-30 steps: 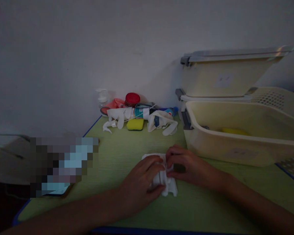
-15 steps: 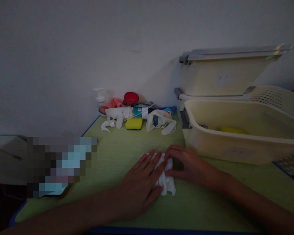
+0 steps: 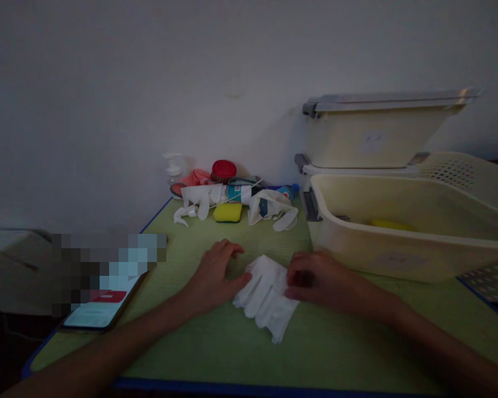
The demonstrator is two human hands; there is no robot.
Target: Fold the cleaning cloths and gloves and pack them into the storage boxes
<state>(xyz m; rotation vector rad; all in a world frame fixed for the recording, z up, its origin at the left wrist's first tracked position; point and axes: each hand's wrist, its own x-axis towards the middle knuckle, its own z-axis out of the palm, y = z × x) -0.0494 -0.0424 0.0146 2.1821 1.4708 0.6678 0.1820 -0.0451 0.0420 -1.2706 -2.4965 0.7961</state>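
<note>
A white glove (image 3: 265,296) lies flat on the green table (image 3: 216,342), its fingers pointing toward the left. My left hand (image 3: 214,275) rests on the table just left of it, fingers curled, thumb touching the glove's finger end. My right hand (image 3: 315,279) presses down on the glove's right edge with fingers bent over it.
A phone (image 3: 97,309) lies at the table's left edge. At the back by the wall sit more white gloves (image 3: 274,210), a yellow sponge (image 3: 228,212), a red-capped jar (image 3: 224,170) and a bottle (image 3: 249,192). A cream open bin (image 3: 398,243) stands right, a lidded one (image 3: 377,132) behind.
My left hand slid off the glove to its left side. The glove went from a bunched fold to spread out flat. My right hand stayed on its right edge.
</note>
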